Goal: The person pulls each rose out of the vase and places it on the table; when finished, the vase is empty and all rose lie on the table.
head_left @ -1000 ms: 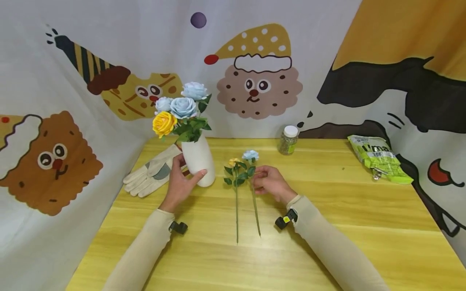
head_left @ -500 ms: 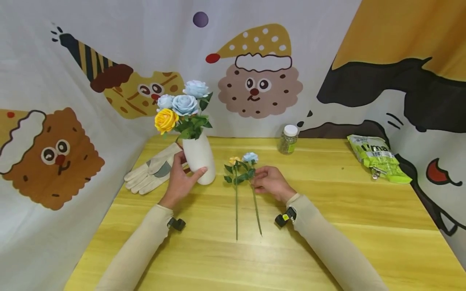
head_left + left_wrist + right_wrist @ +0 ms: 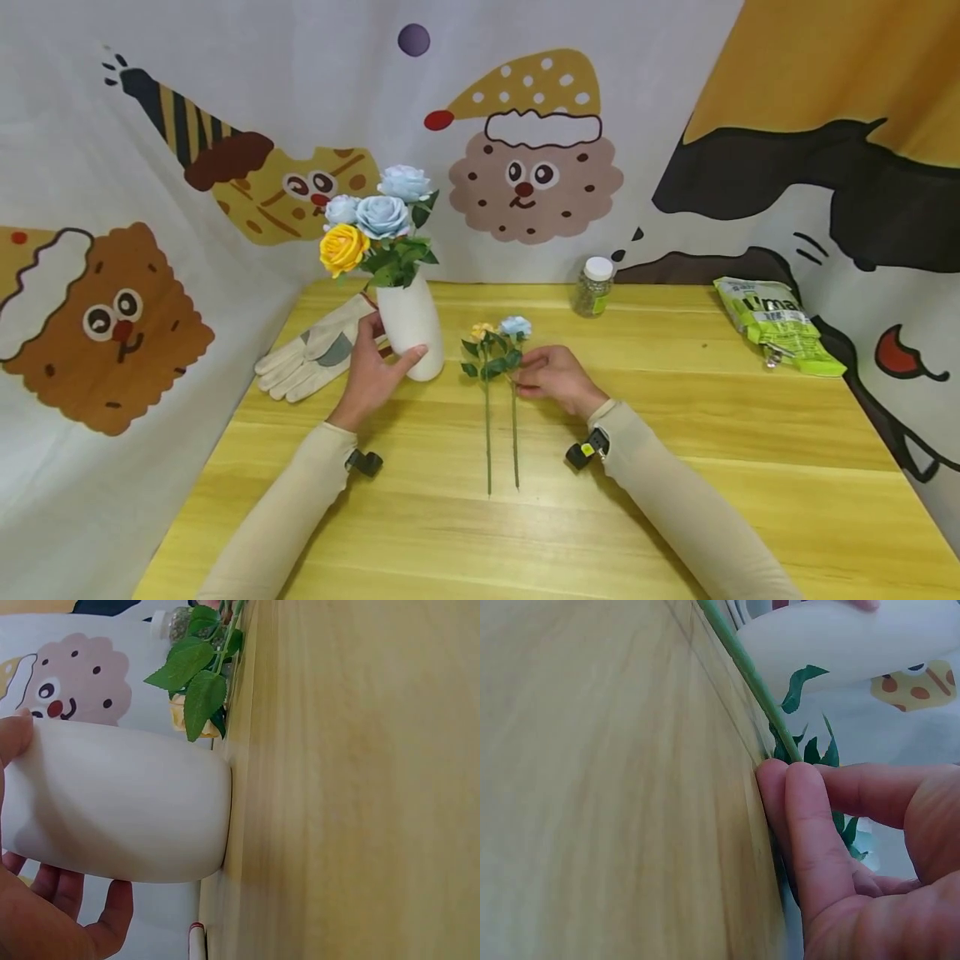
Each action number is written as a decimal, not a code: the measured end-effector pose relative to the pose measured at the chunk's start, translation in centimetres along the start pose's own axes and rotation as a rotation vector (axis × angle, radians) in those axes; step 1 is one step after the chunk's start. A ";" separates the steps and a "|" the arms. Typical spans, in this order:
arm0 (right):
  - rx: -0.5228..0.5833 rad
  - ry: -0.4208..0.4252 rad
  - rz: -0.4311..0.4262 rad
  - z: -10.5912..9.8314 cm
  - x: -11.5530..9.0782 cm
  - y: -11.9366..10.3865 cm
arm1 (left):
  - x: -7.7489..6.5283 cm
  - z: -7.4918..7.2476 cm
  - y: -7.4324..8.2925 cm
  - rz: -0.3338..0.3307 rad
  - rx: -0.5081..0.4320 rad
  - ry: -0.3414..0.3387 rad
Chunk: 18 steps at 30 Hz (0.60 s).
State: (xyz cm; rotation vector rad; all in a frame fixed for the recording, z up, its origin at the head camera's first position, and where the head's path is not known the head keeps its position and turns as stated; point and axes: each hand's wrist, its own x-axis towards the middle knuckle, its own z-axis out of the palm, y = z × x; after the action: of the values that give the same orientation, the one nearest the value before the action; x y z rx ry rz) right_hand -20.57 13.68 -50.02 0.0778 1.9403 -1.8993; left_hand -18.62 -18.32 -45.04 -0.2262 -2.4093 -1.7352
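Note:
My left hand (image 3: 372, 371) grips the lower part of a white vase (image 3: 411, 325), thumb across the front and fingers behind. The vase stands upright on the table, as the left wrist view shows its base (image 3: 221, 817) against the wood. Three light blue roses (image 3: 382, 218) and a yellow rose (image 3: 344, 249) stand in it. My right hand (image 3: 558, 382) pinches the green stem (image 3: 750, 675) of a loose blue rose (image 3: 515, 326) between thumb and fingers, low at the tabletop. Left of it lies a loose yellow rose (image 3: 482, 332), its stem almost parallel.
Behind the vase lies a pale work glove (image 3: 307, 354) with grey patches. A white-capped jar (image 3: 594, 287) stands at the back edge, and a green snack bag (image 3: 780, 325) lies at the far right. A cartoon-printed curtain (image 3: 300, 67) hangs behind the wooden table (image 3: 660, 400).
The lower stem of the blue rose has swung left, nearer to the yellow rose's stem, and the right hand has shifted slightly with it. The left hand keeps its hold on the vase.

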 end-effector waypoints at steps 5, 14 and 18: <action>-0.011 0.000 -0.007 -0.7 -0.2 0.0 | 0.0 0.2 0.0 0.004 -0.008 -0.014; -0.075 0.033 -0.040 -1.5 -0.4 -1.5 | 0.6 0.0 -1.5 0.012 0.001 -0.007; -0.116 0.059 -0.078 -1.6 -0.2 -2.5 | 1.1 -0.2 -3.0 0.020 0.015 -0.009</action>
State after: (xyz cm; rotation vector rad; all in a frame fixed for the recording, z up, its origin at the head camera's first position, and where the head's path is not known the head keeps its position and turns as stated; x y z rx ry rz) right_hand -21.59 15.15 -47.67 0.0249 2.1173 -1.8474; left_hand -20.35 -19.40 -47.57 -0.2565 -2.4168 -1.7106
